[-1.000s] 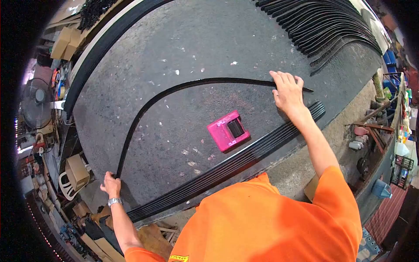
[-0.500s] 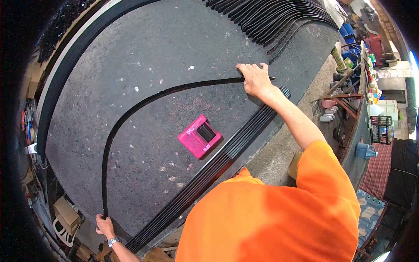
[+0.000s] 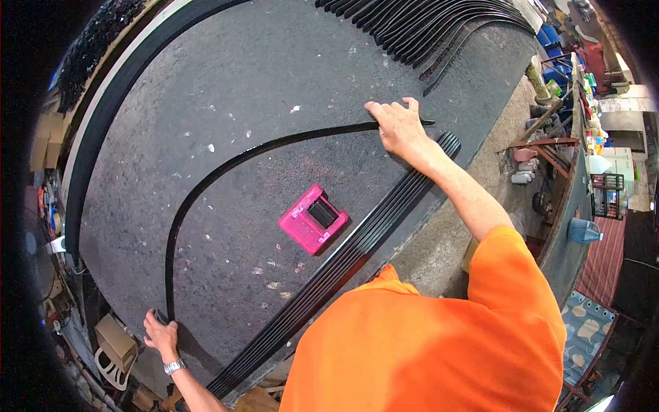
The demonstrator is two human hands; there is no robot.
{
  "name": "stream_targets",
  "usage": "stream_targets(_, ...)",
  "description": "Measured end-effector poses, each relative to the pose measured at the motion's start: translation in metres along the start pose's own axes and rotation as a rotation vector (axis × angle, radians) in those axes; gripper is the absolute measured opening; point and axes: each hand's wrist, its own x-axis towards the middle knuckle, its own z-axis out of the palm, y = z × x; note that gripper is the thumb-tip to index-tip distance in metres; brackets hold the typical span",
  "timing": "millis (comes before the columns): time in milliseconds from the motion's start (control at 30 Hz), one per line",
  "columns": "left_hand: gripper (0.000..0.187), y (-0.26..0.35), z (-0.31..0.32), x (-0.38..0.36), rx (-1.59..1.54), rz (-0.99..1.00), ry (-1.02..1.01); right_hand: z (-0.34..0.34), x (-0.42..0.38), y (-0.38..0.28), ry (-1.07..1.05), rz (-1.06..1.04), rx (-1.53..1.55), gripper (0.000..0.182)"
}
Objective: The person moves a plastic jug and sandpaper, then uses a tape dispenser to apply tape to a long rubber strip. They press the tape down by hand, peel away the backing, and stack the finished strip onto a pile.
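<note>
A long, thin black strip (image 3: 237, 159) lies in a wide curve across the dark worktable (image 3: 274, 75). At its lower end is my left hand (image 3: 161, 334), with a metal-banded watch on the wrist. Its thumb and fingers are around the strip's end, which they partly hide. My right hand (image 3: 400, 128) grips the other end, with the thumb raised and a short tip of strip showing beyond it. Inside the curve sits a small pink box (image 3: 302, 223) with a black piece in it. Straight black strips (image 3: 343, 261) lie bundled along the near edge.
Many curved black strips (image 3: 439, 31) fan out at the top of the table. A thick black curved band (image 3: 96, 151) runs along the left rim. On the right are a wooden frame (image 3: 542, 144) and a blue jug (image 3: 583, 231); a cardboard box (image 3: 115, 340) stands lower left.
My left hand has moved up a little at the strip's lower end, its fingers now more spread. My right hand stays nearly in place. The view has shifted slightly.
</note>
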Motion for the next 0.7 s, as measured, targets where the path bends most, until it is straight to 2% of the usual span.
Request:
stream_targets(67,0.079,0.026,-0.007,0.013,-0.025,0.094,0.100,-0.004,-0.004,-0.005,0.054,-0.034,-0.019,0.058)
stream_targets(167,0.086,0.113,-0.045,0.013,-0.074,0.254,0.276,-0.001,-0.011,-0.008,0.134,-0.040,-0.026,0.063)
stream_targets(333,0.083,0.271,-0.102,0.007,-0.232,0.636,0.474,0.005,-0.013,-0.011,0.170,-0.012,-0.019,0.062)
stream_targets(533,0.065,0.416,-0.128,-0.002,-0.355,0.942,0.447,0.006,-0.014,-0.012,0.154,0.019,0.010,0.059)
stream_targets(567,0.061,0.429,-0.125,0.000,-0.370,0.984,0.462,0.007,-0.014,-0.012,0.161,0.017,0.013,0.060)
stream_targets(633,0.052,0.445,-0.124,0.001,-0.373,1.008,0.361,0.009,-0.015,-0.011,0.173,0.016,0.018,0.061)
stream_targets(667,0.039,0.451,-0.124,0.001,-0.375,1.017,0.371,0.010,-0.015,-0.011,0.171,0.021,0.028,0.059)
stream_targets(700,0.036,0.452,-0.120,0.003,-0.370,1.024,0.379,0.009,-0.014,-0.011,0.168,0.026,0.038,0.057)
